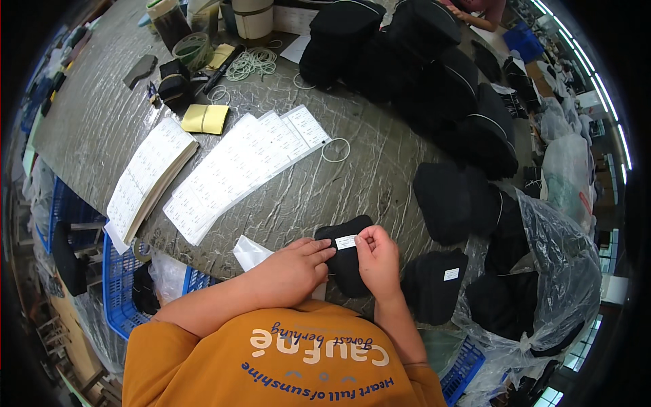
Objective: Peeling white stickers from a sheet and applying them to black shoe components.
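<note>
A small white label (346,242) lies across a black padded fabric piece (350,271) at the table's near edge. My left hand (298,268) rests flat, its fingertips on the black piece at the label's left end. At the other end, the thumb and forefinger of my right hand (378,261) pinch the label's edge. Just right of that hand is a stack of black pieces (431,285) with a similar white label (451,275) on top. A crumpled white paper (250,253) sits beside my left wrist.
Printed label sheets (237,173) and a thick sheet stack (149,180) lie at the left, near a yellow pad (205,119). Black stacks (451,95) line the far right. A clear plastic bag (563,251) and blue baskets (121,292) flank the table. Another person's hand (468,15) appears far off.
</note>
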Motion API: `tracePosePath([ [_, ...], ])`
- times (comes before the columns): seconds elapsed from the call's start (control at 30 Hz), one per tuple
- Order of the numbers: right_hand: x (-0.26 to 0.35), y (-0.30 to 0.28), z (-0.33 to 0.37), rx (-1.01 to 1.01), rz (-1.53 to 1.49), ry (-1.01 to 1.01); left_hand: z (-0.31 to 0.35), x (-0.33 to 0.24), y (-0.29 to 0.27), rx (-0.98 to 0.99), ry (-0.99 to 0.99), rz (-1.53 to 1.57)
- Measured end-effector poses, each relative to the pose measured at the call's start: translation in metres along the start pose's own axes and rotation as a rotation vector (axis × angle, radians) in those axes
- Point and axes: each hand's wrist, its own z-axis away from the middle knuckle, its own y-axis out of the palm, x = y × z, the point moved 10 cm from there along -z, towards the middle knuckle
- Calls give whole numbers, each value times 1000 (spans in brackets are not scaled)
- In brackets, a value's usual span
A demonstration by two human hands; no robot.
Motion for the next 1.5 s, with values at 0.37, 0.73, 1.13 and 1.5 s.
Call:
tracePosePath([
  [0.37,0,2,-1,-16,47,-30,-2,-2,-1,-7,22,12],
  [0.73,-11,-2,3,-144,-91,-2,-5,0,11,79,-14,-62],
  [1.13,12,-12,-1,-243,313,-163,-6,-2,16,93,-11,-161],
  [1.5,-3,-31,2,-210,145,-58,4,4,-3,24,-45,84],
])
